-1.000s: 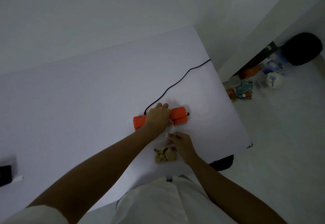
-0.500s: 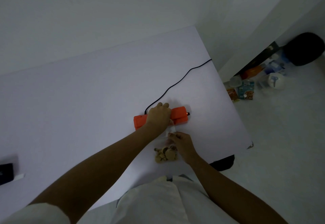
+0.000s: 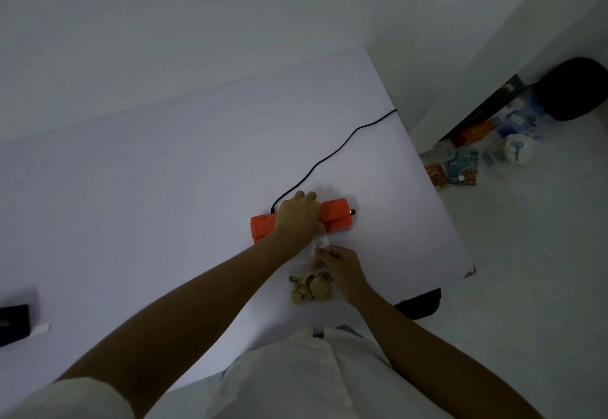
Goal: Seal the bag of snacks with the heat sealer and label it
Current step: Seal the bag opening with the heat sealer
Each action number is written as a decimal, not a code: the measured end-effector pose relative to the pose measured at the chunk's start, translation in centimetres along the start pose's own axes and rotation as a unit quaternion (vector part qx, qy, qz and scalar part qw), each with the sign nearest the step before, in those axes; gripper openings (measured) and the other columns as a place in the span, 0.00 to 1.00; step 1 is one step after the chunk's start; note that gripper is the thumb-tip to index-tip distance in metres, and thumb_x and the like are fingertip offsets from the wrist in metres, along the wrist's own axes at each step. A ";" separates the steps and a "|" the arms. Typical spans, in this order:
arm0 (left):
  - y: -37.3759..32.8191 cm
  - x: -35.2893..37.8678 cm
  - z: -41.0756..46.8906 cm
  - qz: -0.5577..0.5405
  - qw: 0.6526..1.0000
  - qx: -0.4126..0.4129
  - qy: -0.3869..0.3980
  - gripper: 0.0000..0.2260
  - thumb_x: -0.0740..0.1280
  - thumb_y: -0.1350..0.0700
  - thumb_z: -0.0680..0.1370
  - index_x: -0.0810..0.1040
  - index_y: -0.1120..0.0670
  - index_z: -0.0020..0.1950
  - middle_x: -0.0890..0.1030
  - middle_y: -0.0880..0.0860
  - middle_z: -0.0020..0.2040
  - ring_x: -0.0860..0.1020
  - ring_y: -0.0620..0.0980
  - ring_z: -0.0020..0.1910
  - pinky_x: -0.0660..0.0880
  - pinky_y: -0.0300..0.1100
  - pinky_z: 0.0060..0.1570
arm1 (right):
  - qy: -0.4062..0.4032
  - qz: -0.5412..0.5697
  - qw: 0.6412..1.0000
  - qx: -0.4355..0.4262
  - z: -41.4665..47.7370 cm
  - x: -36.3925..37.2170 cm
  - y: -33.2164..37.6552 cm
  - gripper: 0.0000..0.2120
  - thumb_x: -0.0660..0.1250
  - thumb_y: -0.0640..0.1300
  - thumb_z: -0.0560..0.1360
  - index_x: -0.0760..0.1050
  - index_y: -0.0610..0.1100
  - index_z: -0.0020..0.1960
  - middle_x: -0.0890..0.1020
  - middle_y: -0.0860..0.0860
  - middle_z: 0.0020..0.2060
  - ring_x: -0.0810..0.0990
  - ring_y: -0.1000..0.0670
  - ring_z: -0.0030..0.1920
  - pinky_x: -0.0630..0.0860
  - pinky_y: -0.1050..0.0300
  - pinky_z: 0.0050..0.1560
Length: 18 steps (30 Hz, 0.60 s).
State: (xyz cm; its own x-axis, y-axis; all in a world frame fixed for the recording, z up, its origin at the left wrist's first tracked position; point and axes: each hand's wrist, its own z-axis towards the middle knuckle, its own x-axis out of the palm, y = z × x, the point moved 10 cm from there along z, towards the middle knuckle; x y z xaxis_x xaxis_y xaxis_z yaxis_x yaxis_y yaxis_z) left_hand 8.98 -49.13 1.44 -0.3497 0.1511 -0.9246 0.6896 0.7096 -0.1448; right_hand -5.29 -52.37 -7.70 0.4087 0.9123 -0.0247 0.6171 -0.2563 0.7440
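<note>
While the left grip (image 3: pixel 297 218) lies across the middle of the orange heat sealer (image 3: pixel 336 215), its fingers bend over the far side of the sealer and clasp it, the palm resting on top. The sealer sits flat on the white table (image 3: pixel 164 188), toward the table's right half, and a small light (image 3: pixel 352 211) glows at its right end. A black cord (image 3: pixel 329 158) runs from the sealer's far left side across the table to the right edge. The bag of snacks (image 3: pixel 311 287), clear plastic, lies on the table just near of the sealer. Its top end reaches up to the sealer's front edge beneath the left grip; whether it sits between the sealer's bars is hidden. The right grip (image 3: pixel 342 264) pinches the bag's upper part between thumb and fingertips, on the bag's right side. Round tan snack pieces are heaped at the bag's near end. At the table's far left edge lies a dark object (image 3: pixel 13 323) with a small white piece (image 3: pixel 41 328) beside it. Coloured packets (image 3: pixel 464 168) stand on the floor to the right of the table.
</note>
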 end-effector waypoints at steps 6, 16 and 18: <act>0.1 -0.1 -0.1 0.014 1.000 -0.005 -0.009 0.09 0.69 0.52 0.77 0.79 0.56 0.52 0.77 0.53 0.51 0.76 0.53 0.52 0.71 0.45 0.40 | -0.001 0.006 1.000 -0.001 0.2 0.0 -0.1 0.11 0.68 0.41 0.77 0.82 0.33 0.44 0.85 0.41 0.37 0.83 0.47 0.37 0.82 0.54 0.42; -0.2 -0.4 -0.7 0.021 1.000 0.010 -0.020 0.08 0.68 0.54 0.77 0.78 0.56 0.54 0.76 0.53 0.52 0.75 0.53 0.53 0.72 0.46 0.43 | 0.002 0.014 1.000 0.003 0.3 0.0 -0.2 0.10 0.69 0.41 0.77 0.83 0.37 0.41 0.85 0.43 0.35 0.83 0.47 0.37 0.81 0.52 0.42; 0.0 -0.3 -1.0 0.011 0.999 0.011 -0.028 0.09 0.67 0.54 0.77 0.77 0.55 0.56 0.76 0.54 0.53 0.74 0.54 0.54 0.73 0.47 0.46 | 0.000 0.014 1.000 0.005 0.5 -0.1 -0.3 0.10 0.69 0.42 0.76 0.83 0.37 0.41 0.85 0.41 0.37 0.83 0.45 0.38 0.82 0.47 0.45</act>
State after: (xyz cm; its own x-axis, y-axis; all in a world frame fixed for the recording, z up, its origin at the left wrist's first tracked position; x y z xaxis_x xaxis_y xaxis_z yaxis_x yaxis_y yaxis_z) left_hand 8.44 -48.49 2.07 -0.2993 0.1270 -0.9457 0.7101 0.6917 -0.1319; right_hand -5.22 -52.51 -8.26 0.4260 0.9047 -0.0030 0.6118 -0.2857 0.7376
